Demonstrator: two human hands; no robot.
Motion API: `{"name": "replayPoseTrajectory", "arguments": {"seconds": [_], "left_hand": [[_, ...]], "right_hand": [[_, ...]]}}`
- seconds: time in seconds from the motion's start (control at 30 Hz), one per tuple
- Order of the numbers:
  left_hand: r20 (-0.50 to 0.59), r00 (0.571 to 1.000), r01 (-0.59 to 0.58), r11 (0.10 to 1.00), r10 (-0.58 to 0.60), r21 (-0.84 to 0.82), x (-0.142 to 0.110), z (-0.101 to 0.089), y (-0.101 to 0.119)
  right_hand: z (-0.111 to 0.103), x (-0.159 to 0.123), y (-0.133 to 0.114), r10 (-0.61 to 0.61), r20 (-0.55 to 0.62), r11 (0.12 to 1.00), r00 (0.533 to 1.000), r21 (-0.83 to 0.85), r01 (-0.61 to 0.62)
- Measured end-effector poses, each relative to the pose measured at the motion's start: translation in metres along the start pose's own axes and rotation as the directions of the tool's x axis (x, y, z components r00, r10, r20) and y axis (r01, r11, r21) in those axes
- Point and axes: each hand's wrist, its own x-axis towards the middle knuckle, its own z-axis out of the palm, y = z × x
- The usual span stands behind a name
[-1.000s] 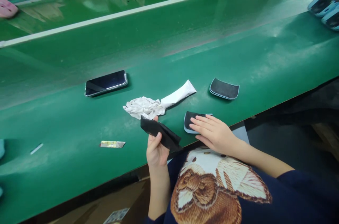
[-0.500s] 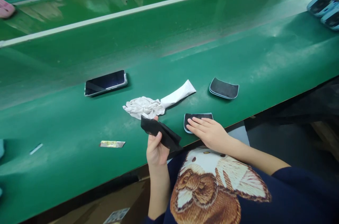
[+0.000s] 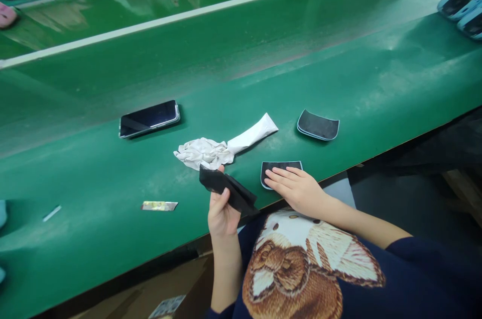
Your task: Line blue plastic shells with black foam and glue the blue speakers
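head view: left hand [image 3: 223, 213] curled around a folded black fabric piece [image 3: 229, 191], soft and light, best taken by its edge; right hand [image 3: 295, 189] lies open on a dark pad [image 3: 273, 166], probably stiffish, on the green bench [image 3: 75, 158].

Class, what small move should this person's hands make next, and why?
Probably the left hand should open out the folded black fabric piece: it is doubled over in that hand, while the right hand lies flat on a blue-edged black pad and a second pad lies flat nearby.
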Motion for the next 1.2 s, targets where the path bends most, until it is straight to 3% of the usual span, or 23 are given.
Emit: {"name": "replayPoseTrajectory", "arguments": {"seconds": [0.13,0.33,0.47,0.53,0.63,0.7,0.87,1.2], "left_hand": [[-0.026,1.0,0.004,1.0,-0.004,-0.022,0.0,0.002,0.001],[-0.01,1.0,0.018,1.0,-0.018,-0.008,0.001,0.001,0.002],[0.007,1.0,0.025,1.0,-0.025,-0.002,0.001,-0.003,0.002],[0.008,0.999,0.036,0.999,-0.036,0.002,0.002,-0.005,0.002],[0.013,0.999,0.034,0.999,-0.034,-0.012,0.003,-0.007,0.001],[0.019,1.0,0.024,0.999,-0.024,-0.023,0.003,-0.008,0.001],[0.038,0.998,0.046,0.998,-0.044,-0.034,0.005,-0.013,0.002],[0.093,0.995,0.038,0.997,-0.031,-0.067,0.012,-0.024,0.006]], "right_hand": [[-0.002,0.0,0.0,-0.014,-0.021,1.0,1.0,-0.011,0.014],[-0.003,-0.001,-0.007,0.015,-0.141,0.999,0.99,-0.042,-0.021],[-0.008,-0.002,-0.008,0.021,-0.147,0.999,0.989,-0.025,-0.025],[-0.015,-0.004,-0.005,0.069,-0.197,0.998,0.978,0.023,-0.066],[-0.026,-0.008,0.004,0.241,-0.288,0.969,0.927,0.12,-0.215],[-0.029,-0.01,0.011,0.317,-0.239,0.946,0.918,0.153,-0.286],[-0.026,-0.008,0.015,0.341,0.079,0.925,0.937,0.149,-0.349],[-0.026,-0.001,0.008,0.288,0.056,0.944,0.956,0.152,-0.293]]}}
